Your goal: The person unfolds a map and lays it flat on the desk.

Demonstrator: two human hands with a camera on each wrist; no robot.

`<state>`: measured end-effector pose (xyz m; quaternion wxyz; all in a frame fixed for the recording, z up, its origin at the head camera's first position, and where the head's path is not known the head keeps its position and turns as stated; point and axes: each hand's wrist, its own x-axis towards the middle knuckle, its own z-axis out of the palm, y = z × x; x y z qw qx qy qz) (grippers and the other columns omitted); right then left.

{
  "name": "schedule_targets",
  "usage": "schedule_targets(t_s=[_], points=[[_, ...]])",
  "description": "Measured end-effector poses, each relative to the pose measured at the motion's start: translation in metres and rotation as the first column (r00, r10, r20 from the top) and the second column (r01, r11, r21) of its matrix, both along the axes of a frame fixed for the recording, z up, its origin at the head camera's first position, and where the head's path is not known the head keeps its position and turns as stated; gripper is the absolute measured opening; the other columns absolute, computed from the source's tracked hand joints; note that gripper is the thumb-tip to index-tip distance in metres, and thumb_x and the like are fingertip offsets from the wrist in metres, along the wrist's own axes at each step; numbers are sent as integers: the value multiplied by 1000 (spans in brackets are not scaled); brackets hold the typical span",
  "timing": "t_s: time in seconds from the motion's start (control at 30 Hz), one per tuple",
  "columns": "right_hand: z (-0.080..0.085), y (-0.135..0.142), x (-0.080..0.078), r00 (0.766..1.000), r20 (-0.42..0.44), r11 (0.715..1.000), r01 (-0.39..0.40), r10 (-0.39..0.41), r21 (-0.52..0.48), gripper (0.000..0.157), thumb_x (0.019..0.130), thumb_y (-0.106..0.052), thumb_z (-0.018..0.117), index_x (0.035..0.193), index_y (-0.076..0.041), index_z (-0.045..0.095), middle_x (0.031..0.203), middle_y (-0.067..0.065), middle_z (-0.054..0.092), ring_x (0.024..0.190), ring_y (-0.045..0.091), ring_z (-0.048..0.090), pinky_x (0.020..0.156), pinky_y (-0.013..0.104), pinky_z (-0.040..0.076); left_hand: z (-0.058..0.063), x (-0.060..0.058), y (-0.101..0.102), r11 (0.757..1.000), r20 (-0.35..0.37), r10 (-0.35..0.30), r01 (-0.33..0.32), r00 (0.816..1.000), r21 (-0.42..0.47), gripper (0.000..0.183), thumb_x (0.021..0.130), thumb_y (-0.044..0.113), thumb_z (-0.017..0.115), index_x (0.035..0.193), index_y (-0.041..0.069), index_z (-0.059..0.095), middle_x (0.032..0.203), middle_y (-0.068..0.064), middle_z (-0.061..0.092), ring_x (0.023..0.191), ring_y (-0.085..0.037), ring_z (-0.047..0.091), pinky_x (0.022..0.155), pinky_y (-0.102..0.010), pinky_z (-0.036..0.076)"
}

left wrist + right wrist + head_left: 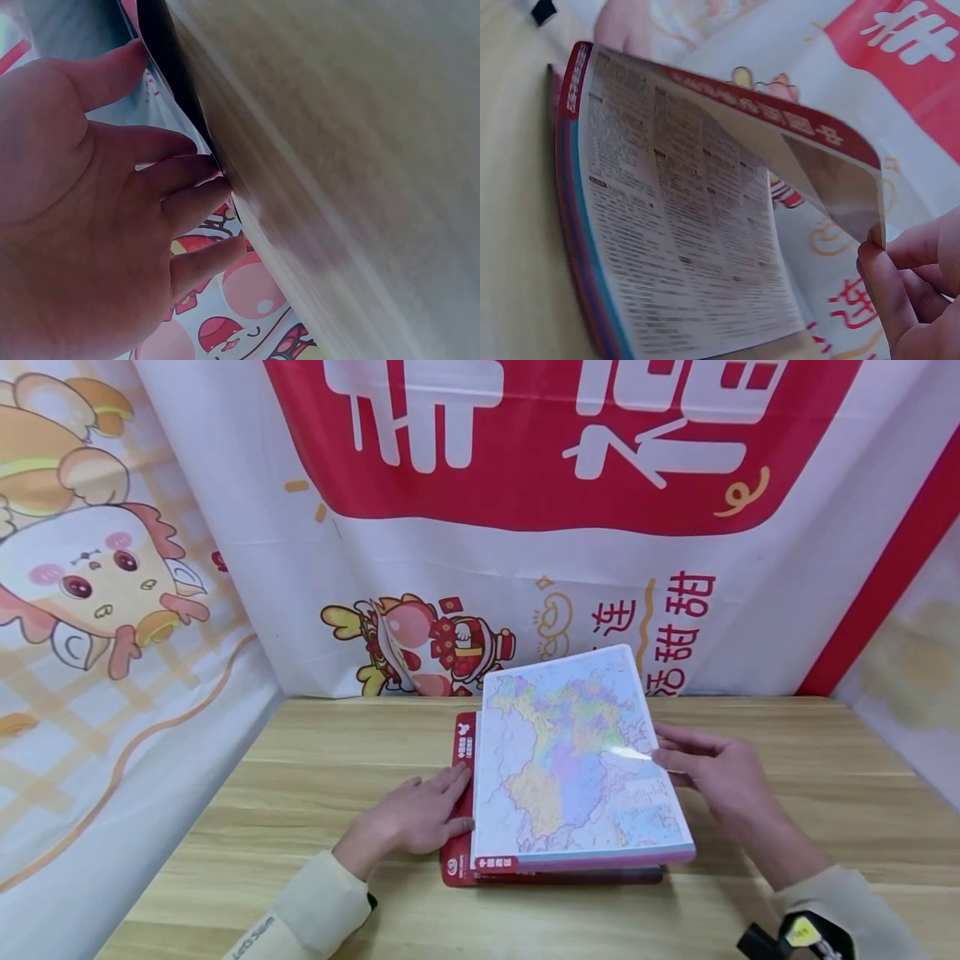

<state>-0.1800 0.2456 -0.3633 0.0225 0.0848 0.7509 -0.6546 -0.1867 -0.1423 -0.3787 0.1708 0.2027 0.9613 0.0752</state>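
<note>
A map booklet with a glossy coloured map sheet on top sits mid-table, slightly turned. Along its left side shows a red strip with white print. My left hand rests flat beside it, fingertips on the red strip; the left wrist view shows the fingers straight at a dark edge. My right hand pinches the map sheet's right edge between thumb and fingers. In the right wrist view, that hand holds the raised sheet's corner, and a page of printed text columns shows beneath.
The wooden table reaches back to a white hanging cloth with red lettering and cartoon figures. Another printed cloth hangs at the left. A black device is strapped on the right wrist.
</note>
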Motion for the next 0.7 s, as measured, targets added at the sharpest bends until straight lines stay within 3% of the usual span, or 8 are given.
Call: schedule_targets(t_s=[0.2,0.43,0.7], points=[[16,28,2,999,-32,999,20,-21,-33,68,93,-25,84,151,-6,55,97,-25,78,90,-2,76,79,22,65,-1,0,-1,999,-13,-9,8,1000,-45,78,105,51,60,167,12,34,178,-7,26,165,-30,27,131,-61,28],[22,67,3,996,-68,982,46,-59,-183,42,92,-20,84,133,-28,75,97,-22,80,84,1,77,72,19,64,-1,-1,-8,998,-11,8,-9,1000,-62,77,104,52,61,166,15,37,177,-5,30,164,-29,29,131,-63,27],[21,93,2,989,-66,965,112,-131,-237,36,91,-15,85,124,-28,79,93,-19,81,80,4,77,69,21,64,-2,1,-27,996,-9,55,-55,998,-75,78,104,52,63,166,12,38,176,-8,32,164,-32,29,130,-65,27]])
